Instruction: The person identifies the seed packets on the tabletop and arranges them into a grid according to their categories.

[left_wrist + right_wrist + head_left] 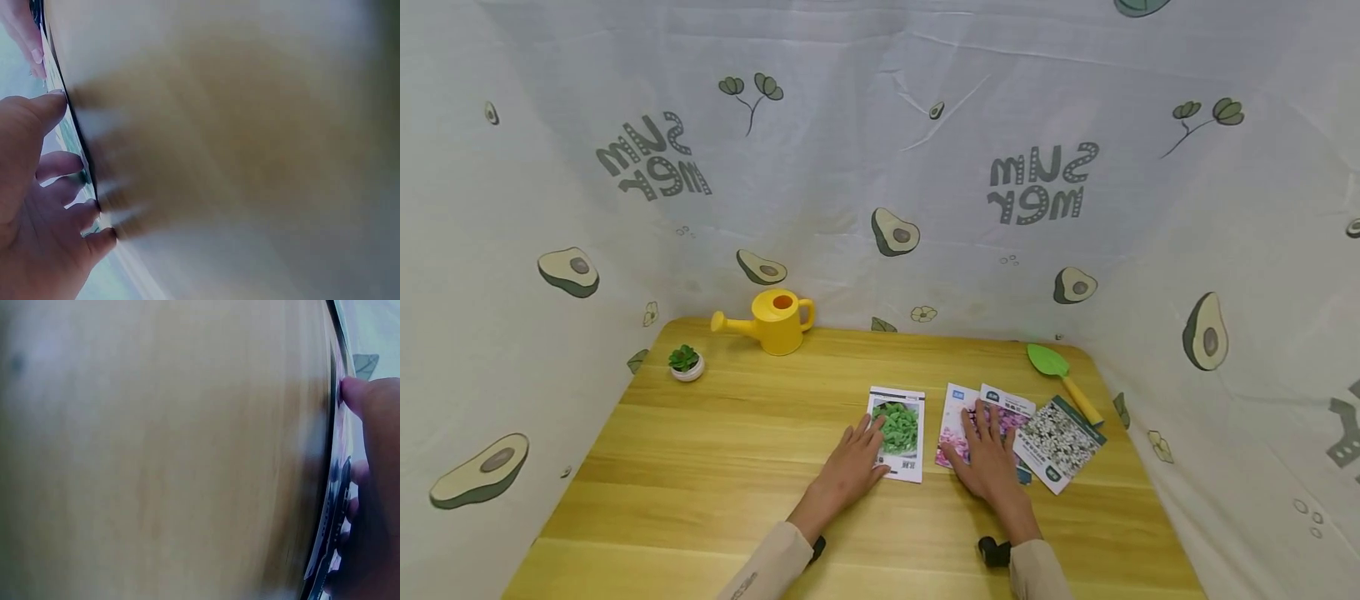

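A seed packet with a green leafy picture (904, 425) lies flat at mid-table. My left hand (850, 462) rests on its left edge, fingers spread and the thumb near its lower edge. To the right, my right hand (988, 458) lies with extended fingers over a pink-flower packet (953, 417) and a purple-flower packet (1013, 408), which overlap and are partly covered. A white-flower packet (1060, 442) lies tilted just right of that hand. In the left wrist view, the left fingertips (87, 215) touch a thin packet edge; the right wrist view shows the right thumb (353, 394) against the packets.
A yellow watering can (778, 321) stands at the back left, near a small potted succulent (685, 362). A toy trowel with a green blade (1048, 360) and yellow handle lies at the back right. Printed cloth (835, 167) surrounds the wooden table (715, 467).
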{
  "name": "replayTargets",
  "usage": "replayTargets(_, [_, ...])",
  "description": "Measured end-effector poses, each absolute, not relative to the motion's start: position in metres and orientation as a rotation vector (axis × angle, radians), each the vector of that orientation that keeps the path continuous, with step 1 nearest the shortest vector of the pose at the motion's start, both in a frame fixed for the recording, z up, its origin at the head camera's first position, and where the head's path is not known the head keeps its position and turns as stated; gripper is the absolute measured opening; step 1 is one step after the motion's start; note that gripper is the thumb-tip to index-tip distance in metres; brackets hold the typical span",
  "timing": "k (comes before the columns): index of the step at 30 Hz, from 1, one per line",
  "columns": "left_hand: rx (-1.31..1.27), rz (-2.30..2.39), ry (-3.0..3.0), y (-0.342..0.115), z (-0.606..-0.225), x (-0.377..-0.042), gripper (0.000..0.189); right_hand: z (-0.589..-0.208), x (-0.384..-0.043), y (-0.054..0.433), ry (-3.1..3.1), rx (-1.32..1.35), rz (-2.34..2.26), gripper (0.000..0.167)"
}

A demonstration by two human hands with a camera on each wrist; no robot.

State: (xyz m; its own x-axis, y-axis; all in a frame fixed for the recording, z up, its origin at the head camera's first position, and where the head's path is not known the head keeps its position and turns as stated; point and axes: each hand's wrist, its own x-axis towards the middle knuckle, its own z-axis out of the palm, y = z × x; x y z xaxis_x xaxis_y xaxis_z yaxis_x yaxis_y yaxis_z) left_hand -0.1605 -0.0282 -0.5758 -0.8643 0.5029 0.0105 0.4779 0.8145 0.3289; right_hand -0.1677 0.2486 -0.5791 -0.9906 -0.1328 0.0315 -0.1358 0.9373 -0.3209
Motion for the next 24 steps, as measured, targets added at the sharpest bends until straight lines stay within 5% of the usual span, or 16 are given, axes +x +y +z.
replayTargets(24, [0.743, 0.545, 2.942, -0.053, -0.581, -0.137, 0.044, -0.581, -0.164, 0.241, -3.098, 0.153, 0.479, 0.086])
